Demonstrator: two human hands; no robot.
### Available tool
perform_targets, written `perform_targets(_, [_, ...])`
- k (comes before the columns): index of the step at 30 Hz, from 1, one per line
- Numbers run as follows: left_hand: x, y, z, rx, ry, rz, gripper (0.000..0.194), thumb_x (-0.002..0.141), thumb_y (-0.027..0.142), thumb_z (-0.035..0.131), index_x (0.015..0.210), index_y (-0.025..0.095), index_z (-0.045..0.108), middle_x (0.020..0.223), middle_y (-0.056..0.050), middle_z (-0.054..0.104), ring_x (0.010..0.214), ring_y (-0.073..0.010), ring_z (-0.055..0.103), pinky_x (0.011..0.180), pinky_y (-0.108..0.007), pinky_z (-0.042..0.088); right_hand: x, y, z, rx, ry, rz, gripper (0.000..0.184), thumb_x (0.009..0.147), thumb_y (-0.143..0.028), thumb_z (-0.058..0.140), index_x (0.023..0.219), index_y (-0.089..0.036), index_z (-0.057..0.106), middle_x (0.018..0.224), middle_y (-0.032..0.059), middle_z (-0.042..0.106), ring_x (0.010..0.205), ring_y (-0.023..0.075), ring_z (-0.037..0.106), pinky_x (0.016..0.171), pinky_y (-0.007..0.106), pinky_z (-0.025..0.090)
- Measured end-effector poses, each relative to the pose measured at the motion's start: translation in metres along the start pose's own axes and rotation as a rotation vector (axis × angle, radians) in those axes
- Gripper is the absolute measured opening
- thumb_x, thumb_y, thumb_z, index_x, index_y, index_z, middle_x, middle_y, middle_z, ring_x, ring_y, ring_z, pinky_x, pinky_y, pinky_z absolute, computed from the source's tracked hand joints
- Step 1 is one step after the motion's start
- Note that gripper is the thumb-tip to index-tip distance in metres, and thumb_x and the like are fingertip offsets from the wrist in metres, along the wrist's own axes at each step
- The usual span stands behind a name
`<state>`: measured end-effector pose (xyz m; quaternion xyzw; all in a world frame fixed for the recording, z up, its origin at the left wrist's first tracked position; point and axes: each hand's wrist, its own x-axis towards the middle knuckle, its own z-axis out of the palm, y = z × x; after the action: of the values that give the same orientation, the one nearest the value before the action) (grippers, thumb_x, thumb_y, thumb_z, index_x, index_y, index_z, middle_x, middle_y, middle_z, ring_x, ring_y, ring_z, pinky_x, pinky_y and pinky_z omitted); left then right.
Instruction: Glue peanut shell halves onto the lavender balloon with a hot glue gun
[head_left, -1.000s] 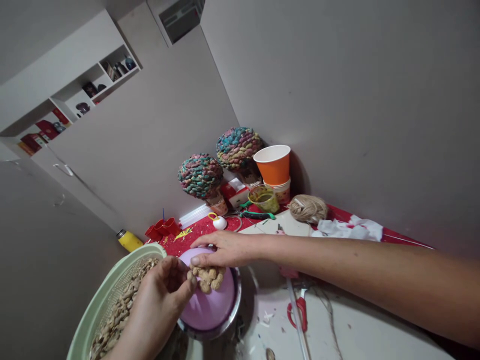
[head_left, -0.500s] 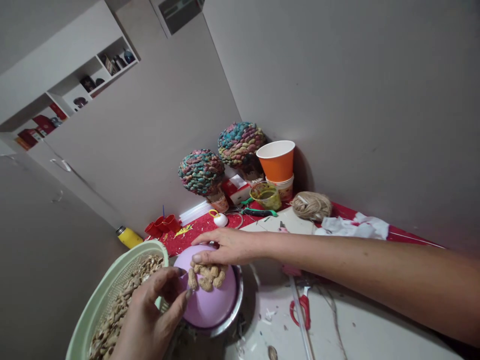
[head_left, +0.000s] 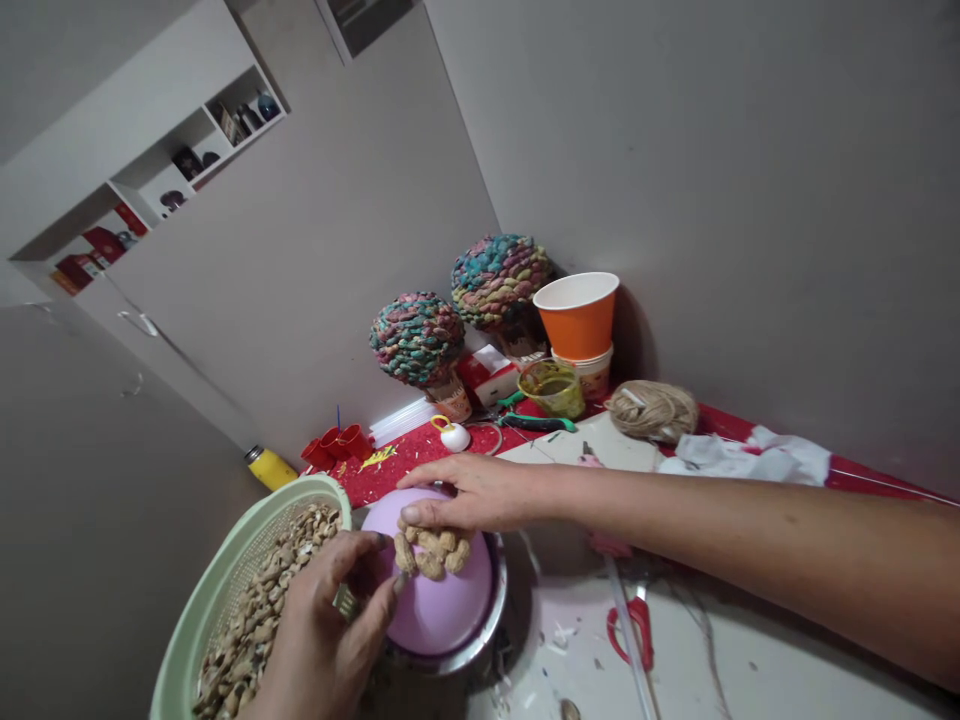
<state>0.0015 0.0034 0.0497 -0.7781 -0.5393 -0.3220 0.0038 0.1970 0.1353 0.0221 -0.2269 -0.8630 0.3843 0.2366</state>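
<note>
A purple balloon point(head_left: 442, 610) sits in a round, shiny-rimmed bowl point(head_left: 480, 650). Several peanut shells point(head_left: 431, 560) lie clustered on its upper side. My right hand point(head_left: 457, 490) rests across the top of the balloon with fingers stretched out, its thumb against the upper edge of the cluster. My left hand point(head_left: 337, 610) is at the balloon's left side, thumb and forefinger apart around the leftmost peanut shell point(head_left: 404, 553). The fingertips are close to that shell; whether they touch it I cannot tell.
Left stands a green basket point(head_left: 180, 620) of shells. Red-handled scissors point(head_left: 634, 630) lie on the right. Behind are two colourful shell-covered balls point(head_left: 418, 338) on cups, an orange paper cup point(head_left: 577, 320), a stained plastic cup point(head_left: 553, 390), twine point(head_left: 652, 410) and green-handled pliers point(head_left: 536, 424).
My left thumb and forefinger have parted from a pinch at the leftmost shell and drawn slightly back. The right hand stays on the balloon. The view has shifted slightly.
</note>
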Motion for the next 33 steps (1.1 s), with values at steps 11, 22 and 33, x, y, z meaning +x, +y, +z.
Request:
perform_targets(11, [-0.002,0.003,0.003,-0.063,-0.105,-0.055,0.009,0.085,0.015,0.06,0.092,0.02,0.061,0.077,-0.002,0.061,0.068,-0.0154,0.054,0.064,-0.028,0.046,0.003,0.011,0.007,0.024,0.016,-0.033,0.063,0.085,-0.063,0.054,0.131,-0.019,0.061,0.128,0.0108,0.065,0.115,0.0339,0.06,0.096,0.044,0.048])
perform_targets(22, [-0.019,0.002,-0.007,0.007,-0.049,0.031,0.037,0.084,0.022,0.066,0.119,0.025,0.055,0.104,-0.006,0.063,0.094,-0.02,0.06,0.087,-0.035,0.049,0.003,0.013,0.008,0.034,0.011,-0.007,0.071,0.083,-0.067,0.053,0.133,-0.018,0.059,0.129,0.011,0.064,0.117,0.0353,0.059,0.099,0.044,0.047])
perform_targets(33, [-0.003,-0.007,0.03,-0.349,0.037,-0.405,0.046,0.098,0.045,0.04,0.135,0.025,0.056,0.147,-0.009,0.052,0.139,-0.0248,0.041,0.118,-0.049,0.024,0.006,0.008,0.006,0.007,-0.002,-0.12,0.063,0.088,-0.059,0.055,0.133,-0.015,0.056,0.126,0.0131,0.064,0.113,0.0296,0.061,0.098,0.044,0.048])
